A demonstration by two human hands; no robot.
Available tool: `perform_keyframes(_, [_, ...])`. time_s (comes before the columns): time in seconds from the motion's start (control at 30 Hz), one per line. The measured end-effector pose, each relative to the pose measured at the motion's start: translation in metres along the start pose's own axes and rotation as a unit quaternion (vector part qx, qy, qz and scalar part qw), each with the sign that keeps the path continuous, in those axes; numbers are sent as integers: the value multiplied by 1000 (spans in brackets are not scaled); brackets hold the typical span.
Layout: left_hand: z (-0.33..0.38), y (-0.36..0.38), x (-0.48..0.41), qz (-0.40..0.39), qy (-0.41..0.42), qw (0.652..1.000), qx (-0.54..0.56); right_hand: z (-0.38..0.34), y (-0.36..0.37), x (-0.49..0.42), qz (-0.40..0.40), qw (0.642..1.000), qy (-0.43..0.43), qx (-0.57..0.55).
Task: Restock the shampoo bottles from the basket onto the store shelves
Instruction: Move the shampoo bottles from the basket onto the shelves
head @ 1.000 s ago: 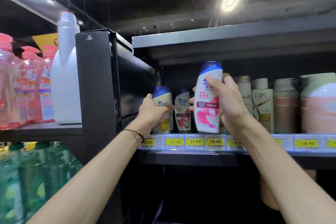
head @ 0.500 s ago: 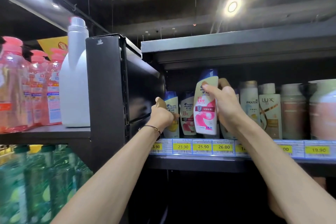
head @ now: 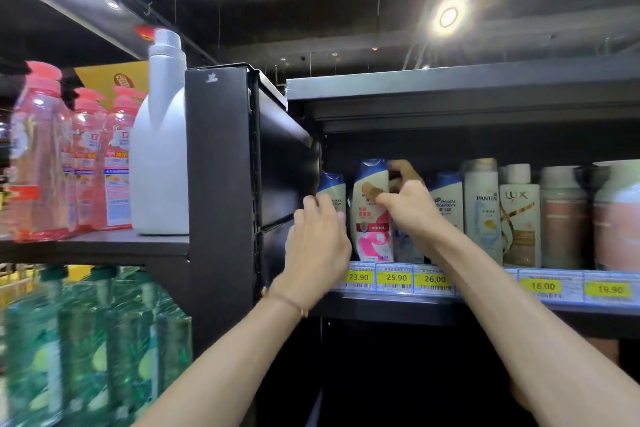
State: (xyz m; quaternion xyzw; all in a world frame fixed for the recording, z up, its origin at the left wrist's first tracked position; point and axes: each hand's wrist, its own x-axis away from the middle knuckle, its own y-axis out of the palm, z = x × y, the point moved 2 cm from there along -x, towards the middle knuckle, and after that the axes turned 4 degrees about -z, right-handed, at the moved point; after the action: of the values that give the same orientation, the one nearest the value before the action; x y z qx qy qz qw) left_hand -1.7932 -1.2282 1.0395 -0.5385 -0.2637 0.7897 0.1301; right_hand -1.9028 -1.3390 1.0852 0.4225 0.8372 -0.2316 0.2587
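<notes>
Head view, looking up at the shampoo shelf (head: 485, 303). Right hand (head: 412, 208) grips the pink-and-white shampoo bottle (head: 372, 229) near its top. The thumb lies across the front label and the fingers (head: 401, 168) curl over behind the blue cap. The bottle stands nearly upright, leaning a little left, with its base at the shelf's front edge just behind the 25.90 price tag (head: 396, 277). Left hand (head: 317, 243) is just beside it, back of hand to the camera, with its fingers curled round the lower body of a blue-capped bottle (head: 334, 189). That bottle is the leftmost on the shelf and stands against the black side panel (head: 284, 163). A thin cord bracelet (head: 287, 302) sits on the left wrist. Right of the held bottle, partly behind the right hand, stands another blue-capped Head & Shoulders bottle (head: 446, 201). After it come a Pantene bottle (head: 481, 211), a Lux bottle (head: 519, 218) and blurred pinkish bottles (head: 562, 218). Yellow price tags run along the shelf lip: 23.90, 25.90, 26.00, 18.00, 19.90. Left of the black upright post (head: 220, 201), a separate shelf carries a white jug (head: 159, 156) and pink-capped clear bottles (head: 38, 156). Green bottles (head: 86, 340) stand on the level below, blurred.
</notes>
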Motion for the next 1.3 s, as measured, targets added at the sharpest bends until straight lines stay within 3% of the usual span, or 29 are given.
perform_keyframes(0.13, [-3,2,50,44,103,983,-143,8,5,2,-48,998,-21,31])
perform_keyframes(0.3, [-25,12,73,17,121,976,-180,9,-3,-1,-48,988,-40,144])
perform_keyframes(0.47, [-28,17,74,29,132,979,-155,-6,-14,5,-41,903,-92,417])
perform_keyframes(0.7, [-27,19,76,37,122,981,-149,-19,-1,11,-30,818,-97,566])
perform_keyframes(0.83, [-28,20,77,40,125,981,-146,-4,5,-9,-9,745,-140,653])
perform_keyframes(0.9, [-28,19,77,41,126,981,-145,2,7,-17,-14,729,-132,671])
perform_keyframes(1.07, [-26,18,78,45,130,980,-141,9,9,-21,-18,715,-132,686])
perform_keyframes(1.3, [-26,15,77,27,127,978,-161,-1,10,4,7,771,-136,622])
